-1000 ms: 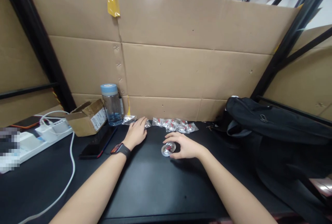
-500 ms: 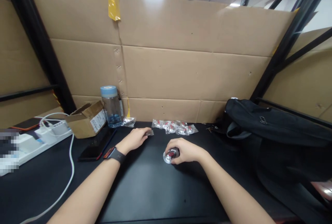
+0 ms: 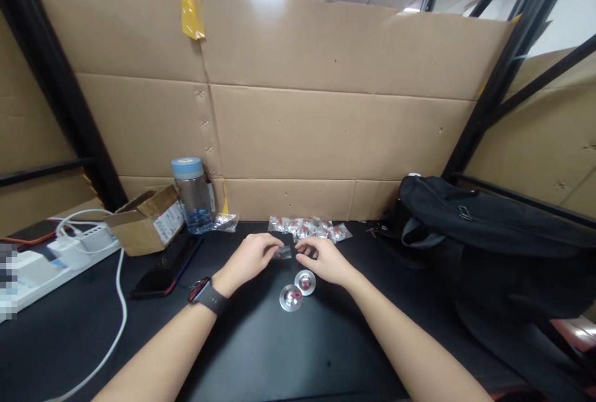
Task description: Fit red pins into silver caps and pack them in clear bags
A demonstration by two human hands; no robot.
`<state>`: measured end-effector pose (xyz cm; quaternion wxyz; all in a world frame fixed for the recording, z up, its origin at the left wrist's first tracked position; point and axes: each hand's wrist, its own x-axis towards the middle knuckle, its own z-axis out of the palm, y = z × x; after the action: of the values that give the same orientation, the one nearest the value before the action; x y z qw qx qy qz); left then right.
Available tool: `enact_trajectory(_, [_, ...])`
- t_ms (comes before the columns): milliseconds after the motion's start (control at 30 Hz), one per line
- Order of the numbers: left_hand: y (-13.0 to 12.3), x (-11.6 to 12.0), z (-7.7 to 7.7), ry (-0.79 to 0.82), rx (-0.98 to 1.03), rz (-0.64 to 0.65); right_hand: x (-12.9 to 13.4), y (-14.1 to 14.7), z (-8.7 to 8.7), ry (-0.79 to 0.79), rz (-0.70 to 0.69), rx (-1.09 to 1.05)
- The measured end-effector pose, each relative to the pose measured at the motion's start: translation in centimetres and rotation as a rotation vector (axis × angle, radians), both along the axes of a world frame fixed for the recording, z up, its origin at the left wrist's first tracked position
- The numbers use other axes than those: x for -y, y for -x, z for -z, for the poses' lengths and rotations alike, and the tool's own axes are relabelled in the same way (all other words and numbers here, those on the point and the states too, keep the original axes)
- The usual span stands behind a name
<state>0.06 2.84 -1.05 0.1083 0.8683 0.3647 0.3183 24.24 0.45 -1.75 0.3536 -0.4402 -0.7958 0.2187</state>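
My left hand (image 3: 254, 259), with a dark watch on its wrist, pinches a small clear plastic bag (image 3: 283, 253) by its left end. A trace of red shows in the bag; its contents are too small to make out. Just to the right of the bag is my right hand (image 3: 323, 260), its fingers curved and thumb apart, with nothing visible between them. On the black table below the hands lie two round silver metal discs with red marks, a nearer disc (image 3: 291, 298) and a farther disc (image 3: 305, 282), their edges meeting.
Several clear packets (image 3: 310, 228) with silver and red pieces lie along the cardboard wall (image 3: 288, 129). To the left are a bottle (image 3: 192, 197), a small carton (image 3: 146, 219), a phone (image 3: 165, 272) and a power strip (image 3: 88, 247). A black bag (image 3: 488, 247) fills the right side.
My right hand has let go of the silver disc and moved away from me, towards the plastic bag. My left hand has brought the bag rightwards and nearer. Two discs now show on the table.
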Motion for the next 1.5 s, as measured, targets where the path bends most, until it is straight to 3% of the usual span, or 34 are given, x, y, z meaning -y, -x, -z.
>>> enact_trajectory(200, [-1.1, 0.4, 1.1, 0.265, 0.178, 0.095, -1.0, 1.2, 1.9, 0.146, 0.004, -0.178])
enact_trajectory(400, [-0.9, 0.1, 1.3, 0.454, 0.23, 0.079, -1.1, 0.8, 2.2, 0.176, -0.011, -0.19])
enact_trajectory(567, [-0.6, -0.2, 1.1, 0.399, 0.26, 0.06, -0.9, 1.1, 1.8, 0.096, 0.042, -0.115])
enact_trajectory(733, [-0.9, 0.3, 0.5, 0.321, 0.382, 0.029, -0.7, 1.1, 1.0, 0.058, 0.089, -0.202])
enact_trajectory(1000, [-1.6, 1.7, -0.8, 0.286, 0.527, 0.039, 0.1, 0.4, -0.8, 0.034, 0.025, -0.175])
enact_trajectory(1267, [-1.9, 1.0, 0.2, 0.392, 0.558, 0.115, 0.0, 0.4, -0.8, 0.007, 0.052, -0.292])
enact_trajectory(1400, [-1.6, 0.5, 0.7, 0.383, 0.448, 0.103, -0.2, 0.3, -0.7, -0.023, 0.091, -0.405])
enact_trajectory(1500, [-1.6, 0.5, 0.5, 0.38, 0.506, 0.088, -0.2, 0.4, -0.7, -0.008, 0.077, -0.476])
